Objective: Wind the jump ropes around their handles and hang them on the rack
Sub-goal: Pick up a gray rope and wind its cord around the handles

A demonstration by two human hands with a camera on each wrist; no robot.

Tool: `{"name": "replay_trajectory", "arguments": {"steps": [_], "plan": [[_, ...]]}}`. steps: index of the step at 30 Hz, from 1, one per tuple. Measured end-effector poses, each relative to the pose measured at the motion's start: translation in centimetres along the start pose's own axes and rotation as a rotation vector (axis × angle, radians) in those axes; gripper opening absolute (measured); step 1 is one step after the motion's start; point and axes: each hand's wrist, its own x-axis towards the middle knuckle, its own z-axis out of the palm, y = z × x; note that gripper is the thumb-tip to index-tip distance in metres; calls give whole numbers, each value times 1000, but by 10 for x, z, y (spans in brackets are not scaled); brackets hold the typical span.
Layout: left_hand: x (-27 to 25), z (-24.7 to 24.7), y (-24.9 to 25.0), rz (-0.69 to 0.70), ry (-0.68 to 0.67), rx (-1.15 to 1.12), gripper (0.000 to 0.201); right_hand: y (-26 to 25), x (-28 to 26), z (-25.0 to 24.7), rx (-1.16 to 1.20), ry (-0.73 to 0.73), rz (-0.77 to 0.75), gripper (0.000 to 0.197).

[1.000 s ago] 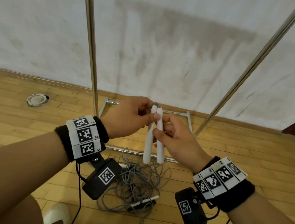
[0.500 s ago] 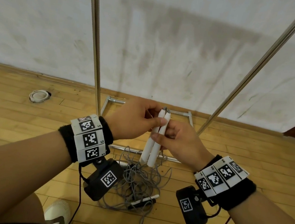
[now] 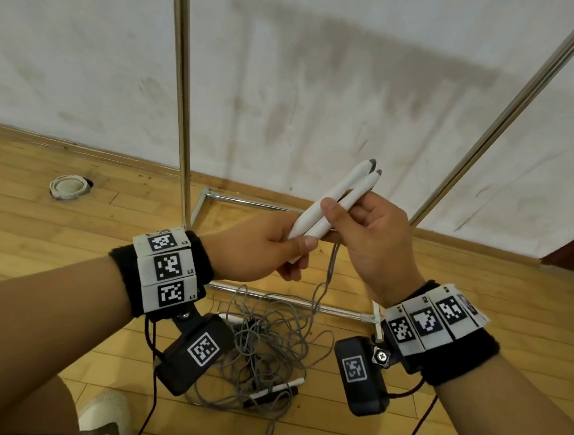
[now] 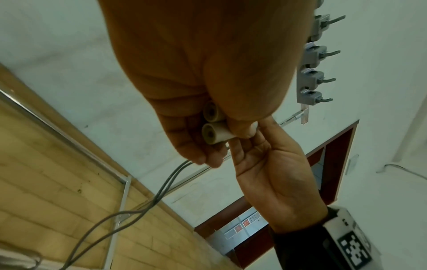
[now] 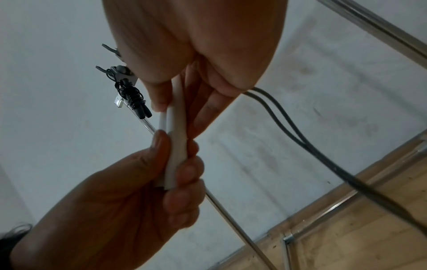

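Two white jump rope handles (image 3: pixel 331 203) lie side by side, tilted with their grey tips up to the right. My left hand (image 3: pixel 297 249) grips their lower ends (image 4: pixel 212 135). My right hand (image 3: pixel 344 215) pinches their middle (image 5: pixel 176 142) between thumb and fingers. Two grey rope strands (image 3: pixel 329 272) drop from under my right hand (image 5: pixel 289 127) to a tangled pile (image 3: pixel 268 346) on the floor. The rack's upright poles (image 3: pixel 181 106) stand in front of me. Where the rope leaves the handles is hidden.
A second rope's white and black handles (image 3: pixel 275 391) lie in the pile. The rack's base frame (image 3: pixel 272 297) sits on the wooden floor by the wall. Grey hooks (image 4: pixel 312 78) line the rack's top; a wound black rope (image 5: pixel 131 96) hangs on one. A shoe (image 3: pixel 101 415) is at the bottom left.
The handles went from upright to slanting up to the right and rose a little. My left hand slid down to their lower ends, and my right hand shifted to the right.
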Motion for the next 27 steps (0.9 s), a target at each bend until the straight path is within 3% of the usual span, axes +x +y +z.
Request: {"name": "replay_trajectory", "arguments": {"steps": [4, 9, 13, 14, 15, 19, 24, 27], "plan": [[-3, -11, 6, 53, 34, 56, 17, -7, 7, -23, -133, -138, 42, 29], [-8, -20, 11, 46, 34, 103, 30, 8, 19, -56, -474, 91, -4, 26], [-10, -22, 16, 60, -28, 27, 19, 22, 19, -52, -604, -108, 8, 11], [-10, -23, 16, 53, -25, 4, 18, 23, 17, -51, -628, -148, 6, 11], [-10, -25, 16, 46, -10, -13, 18, 24, 15, -50, -656, -173, -1, 23], [-9, -38, 9, 17, 143, -16, 19, 21, 14, -51, -556, -173, 28, 43], [-5, -53, -3, -49, 307, -18, 20, 16, 17, -56, -265, -56, 92, 14], [-3, -54, -8, -71, 357, 18, 21, 13, 16, -51, -146, -49, 82, 11]]}}
